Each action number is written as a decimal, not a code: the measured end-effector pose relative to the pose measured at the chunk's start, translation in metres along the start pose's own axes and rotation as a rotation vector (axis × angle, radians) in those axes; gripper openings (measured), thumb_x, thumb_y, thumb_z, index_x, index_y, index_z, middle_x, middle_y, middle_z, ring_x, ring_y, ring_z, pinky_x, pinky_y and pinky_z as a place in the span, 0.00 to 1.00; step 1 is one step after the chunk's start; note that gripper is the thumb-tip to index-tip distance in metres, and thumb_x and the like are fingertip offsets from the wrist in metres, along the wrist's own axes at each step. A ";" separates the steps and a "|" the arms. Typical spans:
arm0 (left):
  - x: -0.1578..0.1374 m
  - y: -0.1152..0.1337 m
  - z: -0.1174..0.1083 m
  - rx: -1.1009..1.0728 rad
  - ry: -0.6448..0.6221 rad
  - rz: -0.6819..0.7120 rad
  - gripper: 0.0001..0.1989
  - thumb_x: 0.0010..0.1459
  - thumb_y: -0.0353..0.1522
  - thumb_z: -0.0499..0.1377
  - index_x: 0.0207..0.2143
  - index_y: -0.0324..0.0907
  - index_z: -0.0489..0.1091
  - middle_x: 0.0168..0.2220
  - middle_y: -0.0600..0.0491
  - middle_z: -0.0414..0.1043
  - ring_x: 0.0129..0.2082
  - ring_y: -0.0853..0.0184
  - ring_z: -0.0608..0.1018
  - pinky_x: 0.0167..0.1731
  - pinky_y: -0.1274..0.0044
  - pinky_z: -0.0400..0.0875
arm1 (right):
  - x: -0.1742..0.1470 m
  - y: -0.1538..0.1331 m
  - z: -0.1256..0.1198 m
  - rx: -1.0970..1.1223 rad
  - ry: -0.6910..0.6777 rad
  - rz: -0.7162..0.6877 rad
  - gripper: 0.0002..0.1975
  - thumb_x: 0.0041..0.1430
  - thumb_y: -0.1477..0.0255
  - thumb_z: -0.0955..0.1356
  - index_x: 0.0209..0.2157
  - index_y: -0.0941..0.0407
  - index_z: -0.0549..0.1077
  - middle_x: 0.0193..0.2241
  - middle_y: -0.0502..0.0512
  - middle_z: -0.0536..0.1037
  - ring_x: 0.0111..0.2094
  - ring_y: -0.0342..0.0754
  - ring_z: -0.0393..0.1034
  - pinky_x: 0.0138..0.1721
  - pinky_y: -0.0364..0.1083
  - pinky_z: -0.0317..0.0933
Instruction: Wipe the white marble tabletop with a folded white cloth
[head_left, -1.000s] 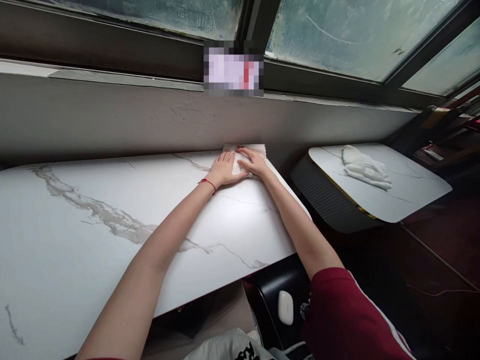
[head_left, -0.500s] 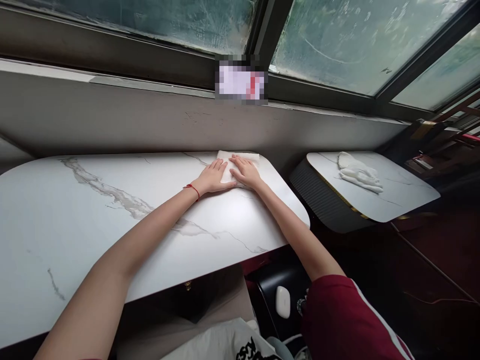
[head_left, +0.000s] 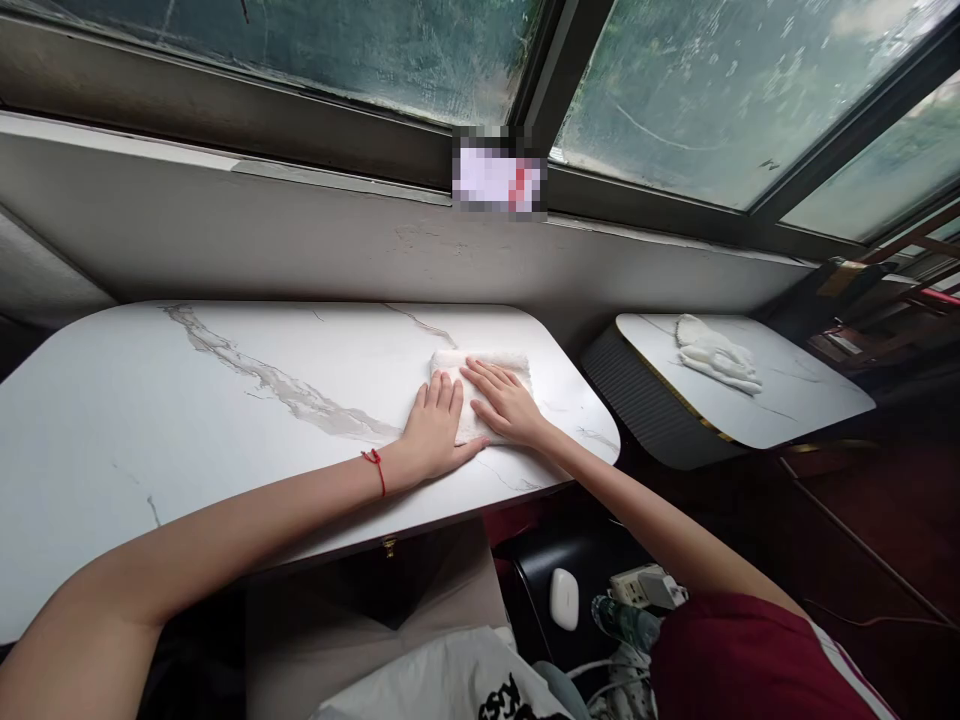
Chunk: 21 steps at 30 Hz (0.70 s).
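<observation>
A folded white cloth lies flat on the white marble-patterned tabletop, toward its right end. My left hand presses on the cloth's left and near edge, fingers stretched out and the thumb pointing right. A red string bracelet circles that wrist. Over the cloth's right part lies my right hand, palm down with its fingers extended. Parts of the cloth are hidden beneath both hands.
A smaller marble-patterned table stands to the right, with a crumpled white cloth on it. Below the near edge, a black surface holds a white case, a bottle and a power strip. A wall and windows rise behind.
Both hands and the cloth have moved toward me across the tabletop, away from the back edge. The bottle and power strip have come into clearer view as my right arm shifted.
</observation>
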<state>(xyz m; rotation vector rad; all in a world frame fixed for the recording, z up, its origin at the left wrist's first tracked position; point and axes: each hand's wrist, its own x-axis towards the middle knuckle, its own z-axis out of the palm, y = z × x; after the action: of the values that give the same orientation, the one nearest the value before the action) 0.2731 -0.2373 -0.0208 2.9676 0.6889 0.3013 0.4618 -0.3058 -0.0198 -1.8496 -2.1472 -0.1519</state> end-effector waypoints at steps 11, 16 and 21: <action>-0.042 0.034 -0.014 0.113 -0.076 0.091 0.48 0.64 0.54 0.50 0.67 0.17 0.52 0.69 0.25 0.49 0.71 0.40 0.50 0.69 0.57 0.43 | -0.054 -0.050 -0.013 0.016 0.043 0.086 0.28 0.71 0.65 0.57 0.69 0.55 0.57 0.70 0.60 0.58 0.70 0.53 0.51 0.68 0.58 0.51; -0.045 0.037 -0.022 0.145 -0.200 0.057 0.46 0.61 0.53 0.54 0.68 0.24 0.54 0.71 0.33 0.48 0.72 0.42 0.48 0.69 0.58 0.46 | -0.054 -0.066 -0.009 -0.007 0.068 0.116 0.28 0.70 0.66 0.57 0.69 0.55 0.56 0.69 0.60 0.59 0.71 0.54 0.51 0.68 0.59 0.51; -0.032 0.023 -0.034 0.154 -0.322 -0.033 0.48 0.61 0.54 0.51 0.69 0.25 0.50 0.72 0.33 0.44 0.73 0.43 0.46 0.68 0.56 0.48 | -0.028 -0.062 -0.001 0.008 0.066 0.088 0.27 0.69 0.66 0.57 0.67 0.57 0.60 0.68 0.61 0.60 0.70 0.54 0.52 0.67 0.58 0.51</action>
<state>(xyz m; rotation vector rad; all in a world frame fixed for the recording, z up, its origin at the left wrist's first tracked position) 0.2482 -0.2712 0.0101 3.0366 0.7467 -0.2393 0.4046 -0.3427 -0.0195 -1.9027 -2.0161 -0.1824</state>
